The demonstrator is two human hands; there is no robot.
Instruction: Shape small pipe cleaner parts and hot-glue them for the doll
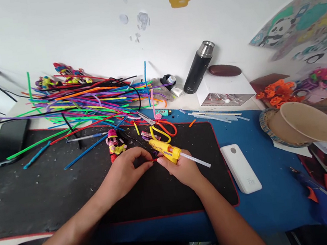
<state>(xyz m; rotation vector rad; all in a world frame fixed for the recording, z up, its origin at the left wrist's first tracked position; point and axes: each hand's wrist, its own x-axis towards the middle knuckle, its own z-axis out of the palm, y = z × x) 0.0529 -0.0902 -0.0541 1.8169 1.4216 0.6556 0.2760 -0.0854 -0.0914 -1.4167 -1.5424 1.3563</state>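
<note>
My left hand (126,172) is closed, thumb and forefinger pinching a short red pipe cleaner piece (154,160) low over the black mat. My right hand (185,170) meets it from the other side, its thumb at the red piece. A yellow hot glue gun (165,149) rests in that hand, its handle partly hidden by the fingers. From its back end a clear glue stick (197,160) sticks out over the hand. Just beyond my left hand lies a small pipe cleaner doll (113,143) in pink, yellow and red. Scissors (164,129) with red and yellow handles lie behind the gun.
A heap of coloured pipe cleaners (93,100) covers the back left. A phone (9,140) lies at the far left. Behind stand a black flask (200,66) and a white box (227,85). To the right are glue sticks (217,115), a white power bank (241,168) and a bowl (309,120).
</note>
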